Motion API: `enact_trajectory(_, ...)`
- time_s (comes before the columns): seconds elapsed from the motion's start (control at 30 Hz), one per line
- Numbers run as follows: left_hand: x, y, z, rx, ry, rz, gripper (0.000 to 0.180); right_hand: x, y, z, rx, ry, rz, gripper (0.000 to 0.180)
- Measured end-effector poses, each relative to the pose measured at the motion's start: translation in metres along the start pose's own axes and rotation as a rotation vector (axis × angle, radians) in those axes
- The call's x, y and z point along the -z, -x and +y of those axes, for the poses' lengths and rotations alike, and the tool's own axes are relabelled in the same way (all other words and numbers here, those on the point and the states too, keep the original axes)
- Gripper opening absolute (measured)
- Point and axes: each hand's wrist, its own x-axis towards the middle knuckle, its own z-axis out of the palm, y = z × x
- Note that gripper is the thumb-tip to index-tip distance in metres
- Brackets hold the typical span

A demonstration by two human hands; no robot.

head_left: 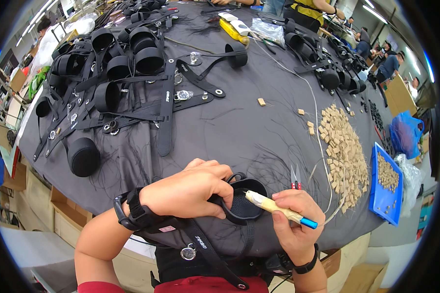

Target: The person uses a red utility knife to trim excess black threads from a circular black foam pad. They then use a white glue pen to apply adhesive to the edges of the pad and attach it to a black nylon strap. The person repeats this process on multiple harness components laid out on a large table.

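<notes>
My left hand (188,189) is closed on the rim of a black fabric cup (242,207), its opening tilted up so the mesh-like inside shows. From the cup hangs a black strap (208,249) with a clear round buckle (187,252) and a metal eyelet, lying toward my lap. In my right hand (299,222) is a pen-like tool (274,205) with a cream wrapped handle and a blue end. Its thin tip points into the cup's opening; whether it touches the fabric I cannot tell. Just beyond my right hand lie small scissors (296,177) with red-and-white handles.
Black strap-and-cup pieces (144,58) are heaped at the far left, with more (322,68) far right. Small beige pieces (344,156) form a pile beside a blue tray (387,180). A white cord (318,122) crosses the dark cloth from a yellow-and-white power strip (233,27). Loose black threads (274,158) lie about.
</notes>
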Motion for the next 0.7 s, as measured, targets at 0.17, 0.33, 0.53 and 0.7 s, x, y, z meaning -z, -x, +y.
enact_trajectory(0.17,-0.0017,0.001,-0.0046,-0.015,0.018,0.017,0.014,-0.0039,-0.0033,0.0001,-0.05,0.025,-0.005,0.019)
enact_trajectory(0.33,-0.0039,0.0009,-0.0078,-0.042,0.029,0.042,0.015,-0.0047,-0.004,-0.001,-0.09,0.047,-0.023,0.018)
enact_trajectory(0.53,-0.0028,0.0012,-0.0077,-0.032,0.042,0.027,0.015,-0.0061,-0.0028,0.0004,-0.096,0.058,-0.011,0.017)
enact_trajectory(0.7,-0.0043,0.0013,-0.0078,-0.038,0.021,0.038,0.016,-0.0058,-0.0045,-0.0016,-0.082,0.106,-0.033,0.017)
